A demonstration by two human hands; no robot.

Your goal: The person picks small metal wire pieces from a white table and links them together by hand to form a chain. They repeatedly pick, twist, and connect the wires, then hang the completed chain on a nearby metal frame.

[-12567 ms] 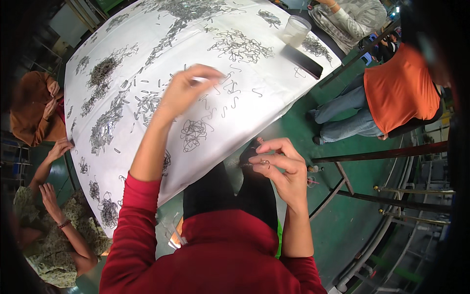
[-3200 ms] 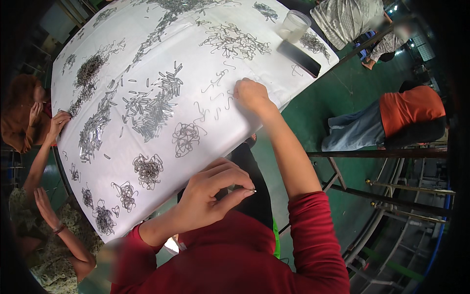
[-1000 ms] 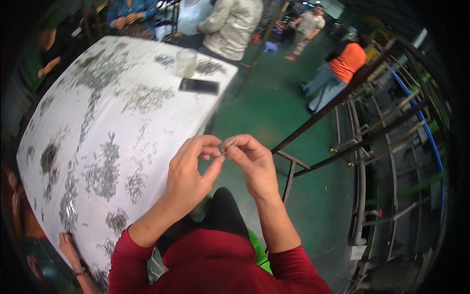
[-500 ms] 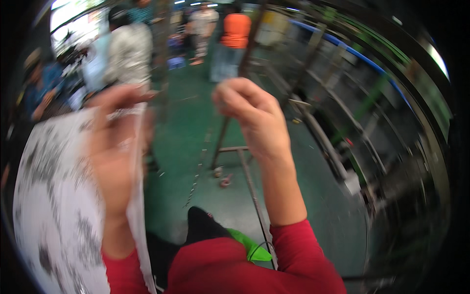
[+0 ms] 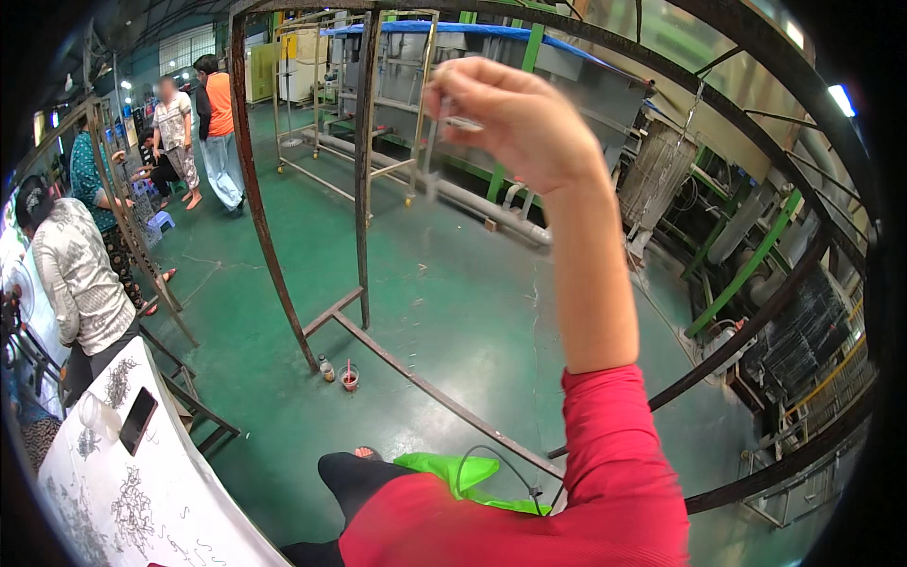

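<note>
My right hand [image 5: 515, 118] is raised in front of me, its fingers pinched together. Between them is a thin, pale metal piece [image 5: 463, 124], blurred, its exact shape hard to make out. The hand appears below the upper bar of a rusty metal frame [image 5: 364, 142]; whether they touch cannot be told. My left hand is out of view. At the lower left, a white-topped table [image 5: 213, 506] bears piles of small dark wire hooks [image 5: 132, 510], a few loose S-shaped ones among them. A black phone [image 5: 139, 420] and a white cup [image 5: 99, 416] lie beside the piles.
The frame's low crossbar [image 5: 439, 387] runs across the green floor before me. Near it stand a small bottle [image 5: 326, 369] and a cup with a straw [image 5: 350, 378]. A person in a patterned top [image 5: 80, 265] stands at the left; others are farther back. A wheeled rack [image 5: 321, 170] stands beyond.
My view has turned right, bringing the frame fully into sight. My right hand has risen. My left hand, earlier above the table, has left the view.
</note>
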